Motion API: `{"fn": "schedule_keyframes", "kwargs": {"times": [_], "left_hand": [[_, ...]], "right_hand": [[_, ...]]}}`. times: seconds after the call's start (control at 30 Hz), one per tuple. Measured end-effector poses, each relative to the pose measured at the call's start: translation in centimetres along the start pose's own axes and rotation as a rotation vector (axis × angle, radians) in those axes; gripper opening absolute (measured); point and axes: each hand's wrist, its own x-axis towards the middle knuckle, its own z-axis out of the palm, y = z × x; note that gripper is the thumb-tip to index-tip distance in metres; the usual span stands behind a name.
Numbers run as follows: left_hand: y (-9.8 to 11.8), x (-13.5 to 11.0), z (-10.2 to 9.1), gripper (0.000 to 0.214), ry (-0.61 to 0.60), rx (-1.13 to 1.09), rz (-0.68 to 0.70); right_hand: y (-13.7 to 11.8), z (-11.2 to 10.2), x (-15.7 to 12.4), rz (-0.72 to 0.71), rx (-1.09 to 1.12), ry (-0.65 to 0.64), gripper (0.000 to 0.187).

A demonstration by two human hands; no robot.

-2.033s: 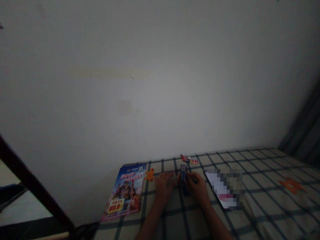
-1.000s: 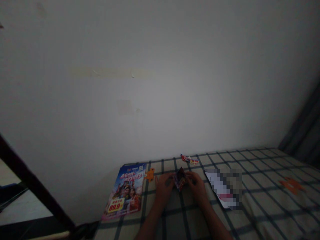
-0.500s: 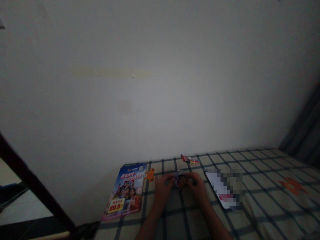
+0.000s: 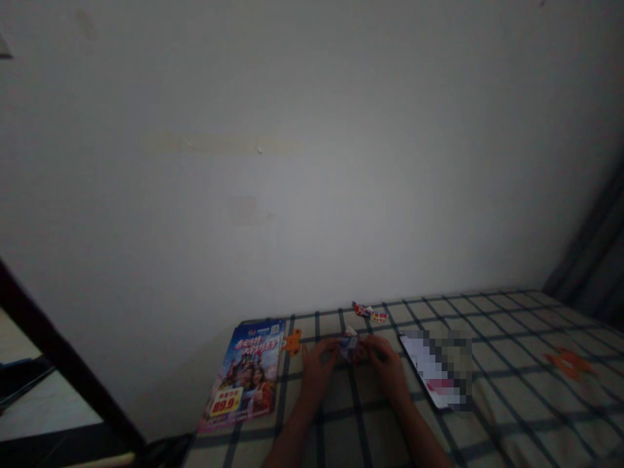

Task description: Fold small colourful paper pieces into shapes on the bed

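My left fingers (image 4: 330, 346) and right fingers (image 4: 372, 344) are pinching the folded paper (image 4: 348, 345), which is showing a paler face than a second ago (the folding is seemingly advancing).

2 hands (image 4: 319, 364) (image 4: 387, 363), 2 paper pcs. (image 4: 348, 344) (image 4: 370, 312), 2 orange figs. (image 4: 292, 342) (image 4: 570, 363), prob. 2+ flyers (image 4: 247, 374).

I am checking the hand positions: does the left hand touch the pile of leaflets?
Apart. In the head view, a strip of checked cloth, with an orange figure, shows between the left hand and the pile of leaflets.
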Motion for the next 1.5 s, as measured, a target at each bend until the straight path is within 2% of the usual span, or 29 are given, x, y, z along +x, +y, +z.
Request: {"fn": "schedule_keyframes", "kwargs": {"times": [0.3, 0.73, 0.97, 1.17, 1.5], "left_hand": [[0.3, 0.0, 0.0, 0.03, -0.052, -0.005, -0.043], [0.3, 0.2, 0.0, 0.03, -0.017, -0.057, -0.041], [0.6, 0.2, -0.4, 0.029, 0.003, -0.116, -0.047], [0.4, 0.2, -0.3, 0.025, 0.021, -0.099, -0.042], [0.0, 0.3, -0.2, 0.023, 0.085, -0.098, -0.033]], "right_hand": [[0.0, -0.1, 0.1, 0.054, 0.015, -0.008, 0.026], [-0.4, -0.4, 0.1, 0.078, 0.064, -0.024, 0.029], [-0.8, 0.2, 0.1, 0.17, 0.133, -0.028, 0.05], [-0.5, 0.3, 0.3, 0.068, 0.02, -0.057, 0.043], [0.6, 0.4, 0.2, 0.094, 0.014, -0.014, 0.047]]}}
